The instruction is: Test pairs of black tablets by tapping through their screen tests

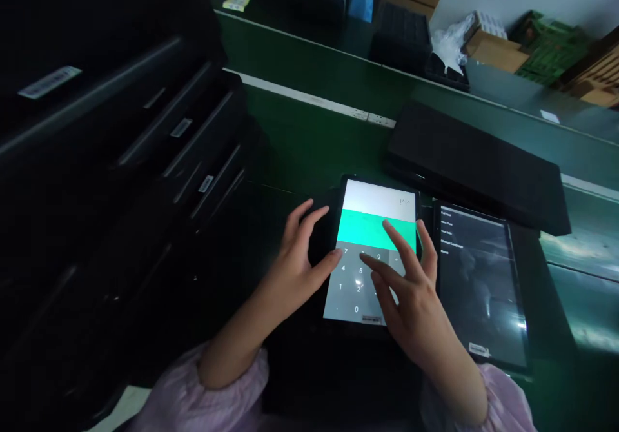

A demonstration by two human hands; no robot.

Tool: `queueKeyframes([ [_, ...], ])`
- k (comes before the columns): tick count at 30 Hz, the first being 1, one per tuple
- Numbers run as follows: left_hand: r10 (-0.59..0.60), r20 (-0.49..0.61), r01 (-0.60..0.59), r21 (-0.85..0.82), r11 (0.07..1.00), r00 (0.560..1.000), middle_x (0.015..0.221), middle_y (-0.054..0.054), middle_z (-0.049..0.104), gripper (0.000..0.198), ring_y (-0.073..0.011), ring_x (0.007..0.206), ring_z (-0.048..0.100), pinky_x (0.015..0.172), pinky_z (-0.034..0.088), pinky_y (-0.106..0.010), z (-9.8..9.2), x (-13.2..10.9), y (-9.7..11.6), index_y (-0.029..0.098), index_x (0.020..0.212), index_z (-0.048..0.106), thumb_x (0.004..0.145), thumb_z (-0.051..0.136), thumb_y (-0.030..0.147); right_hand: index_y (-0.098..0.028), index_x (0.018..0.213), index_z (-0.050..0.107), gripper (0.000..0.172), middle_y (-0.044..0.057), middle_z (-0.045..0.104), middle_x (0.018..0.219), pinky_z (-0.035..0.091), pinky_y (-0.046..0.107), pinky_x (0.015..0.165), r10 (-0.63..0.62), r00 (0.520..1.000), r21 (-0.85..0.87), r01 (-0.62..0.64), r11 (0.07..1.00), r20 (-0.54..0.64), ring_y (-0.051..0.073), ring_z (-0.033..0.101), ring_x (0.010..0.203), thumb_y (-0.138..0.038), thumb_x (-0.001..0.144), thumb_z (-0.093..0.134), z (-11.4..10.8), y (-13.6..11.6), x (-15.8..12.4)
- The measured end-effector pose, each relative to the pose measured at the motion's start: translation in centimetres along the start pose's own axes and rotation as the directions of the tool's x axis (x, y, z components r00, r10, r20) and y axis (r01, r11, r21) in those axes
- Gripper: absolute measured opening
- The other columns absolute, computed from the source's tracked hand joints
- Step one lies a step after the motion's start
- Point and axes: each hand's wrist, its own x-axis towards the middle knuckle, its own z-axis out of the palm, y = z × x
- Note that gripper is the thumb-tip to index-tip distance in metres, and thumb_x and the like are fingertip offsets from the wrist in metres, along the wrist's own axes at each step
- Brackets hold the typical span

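Tablet (372, 229) lies flat beneath me, number pad (351, 293) lit, entry bar (372, 198) showing no digits I can see. My right hand (411, 296) spreads open over the keys, my left hand (300, 264) curves open at the tablet's edge, neither gripping anything; second tablet (478, 290) lies just right.

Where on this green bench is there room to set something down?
Green bench shows between the stacked black cases and the flat black case, just beyond the keypad tablet. More shows right of the second tablet. It's crowded around both tablets, where the left hand and right hand are.
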Motion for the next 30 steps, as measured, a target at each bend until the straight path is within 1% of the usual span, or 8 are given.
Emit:
queueKeyframes([
  [2, 0.019, 0.006, -0.019, 0.079, 0.997, 1.000, 0.180, -0.013, 0.023, 0.069, -0.0424, 0.164, 0.029, 0.118, 0.049, -0.063, 0.7, 0.6, 0.2, 0.030, 0.155, 0.046, 0.094, 0.064, 0.059, -0.026, 0.130, 0.073, 0.032, 0.006, 0.043, 0.171, 0.045, 0.075, 0.120, 0.021, 1.000, 0.005, -0.021, 1.000, -0.010, 0.042, 0.013, 0.168, -0.021, 0.108, 0.051, -0.1, 0.3, 0.0],
  [5, 0.058, 0.010, -0.058, 0.176, 0.983, 0.998, 0.180, -0.017, 0.018, 0.074, -0.0468, 0.164, 0.025, 0.112, 0.053, -0.067, 1.4, 0.9, -0.2, 0.028, 0.158, 0.041, 0.096, 0.062, 0.062, -0.025, 0.127, 0.075, 0.032, 0.007, 0.051, 0.166, 0.046, 0.073, 0.120, 0.100, 0.989, -0.010, -0.102, 0.995, -0.111, 0.040, 0.022, 0.166, -0.023, 0.109, 0.050, -0.7, 1.3, -0.2],
  [9, 0.059, 0.031, -0.063, 0.153, 0.986, 0.998, 0.181, -0.016, 0.016, 0.075, -0.0477, 0.164, 0.024, 0.103, 0.060, -0.062, 1.3, 0.8, -0.5, 0.031, 0.160, 0.039, 0.096, 0.062, 0.062, -0.025, 0.123, 0.078, 0.033, 0.008, 0.053, 0.164, 0.043, 0.077, 0.119, 0.193, 0.960, -0.066, -0.210, 0.976, -0.202, 0.044, 0.025, 0.163, -0.029, 0.110, 0.049, -1.4, 2.9, -0.3],
  [14, -0.008, 0.036, 0.008, 0.025, 1.000, 0.999, 0.182, -0.010, 0.013, 0.075, -0.0452, 0.166, 0.020, 0.111, 0.056, -0.061, 0.7, 0.5, -0.2, 0.036, 0.160, 0.040, 0.095, 0.061, 0.066, -0.021, 0.123, 0.079, 0.037, 0.013, 0.048, 0.167, 0.033, 0.085, 0.121, 0.232, 0.958, -0.110, -0.252, 0.961, -0.168, 0.048, 0.019, 0.164, -0.031, 0.110, 0.046, -0.7, 3.7, -0.3],
  [17, -0.017, 0.024, 0.017, 0.015, 1.000, 1.000, 0.182, -0.010, 0.014, 0.073, -0.0431, 0.167, 0.019, 0.116, 0.052, -0.060, 0.7, 0.5, -0.1, 0.034, 0.159, 0.042, 0.096, 0.059, 0.066, -0.022, 0.129, 0.077, 0.036, 0.012, 0.044, 0.170, 0.031, 0.086, 0.122, 0.181, 0.975, -0.118, -0.197, 0.973, -0.129, 0.047, 0.014, 0.166, -0.027, 0.110, 0.046, -0.2, 3.3, -0.1],
  [20, -0.021, 0.014, 0.021, 0.012, 1.000, 1.000, 0.182, -0.009, 0.015, 0.069, -0.0424, 0.167, 0.020, 0.114, 0.053, -0.058, 0.8, 0.5, -0.2, 0.035, 0.158, 0.044, 0.097, 0.059, 0.064, -0.025, 0.135, 0.073, 0.039, 0.009, 0.039, 0.174, 0.026, 0.089, 0.121, 0.148, 0.986, -0.133, -0.157, 0.979, -0.075, 0.048, 0.005, 0.168, -0.023, 0.110, 0.043, -0.3, 3.0, 0.1],
  [26, 0.000, -0.005, 0.000, 0.001, 1.000, 1.000, 0.181, -0.010, 0.019, 0.065, -0.0391, 0.167, 0.020, 0.122, 0.046, -0.058, 0.9, 0.6, -0.3, 0.032, 0.157, 0.044, 0.099, 0.057, 0.056, -0.018, 0.121, 0.077, 0.038, 0.014, 0.051, 0.165, 0.023, 0.083, 0.127, 0.213, 0.965, -0.100, -0.230, 0.968, -0.156, 0.044, 0.021, 0.166, -0.024, 0.111, 0.041, -0.5, 3.5, 0.1],
  [30, -0.017, -0.031, 0.017, 0.004, 1.000, 0.999, 0.180, -0.009, 0.021, 0.063, -0.0405, 0.167, 0.019, 0.122, 0.045, -0.060, 0.8, 0.8, -0.2, 0.032, 0.155, 0.047, 0.098, 0.059, 0.056, -0.022, 0.134, 0.073, 0.040, 0.011, 0.043, 0.172, 0.026, 0.085, 0.124, 0.192, 0.976, -0.105, -0.202, 0.974, -0.099, 0.045, 0.007, 0.168, -0.023, 0.110, 0.041, 0.0, 3.0, 0.2],
])
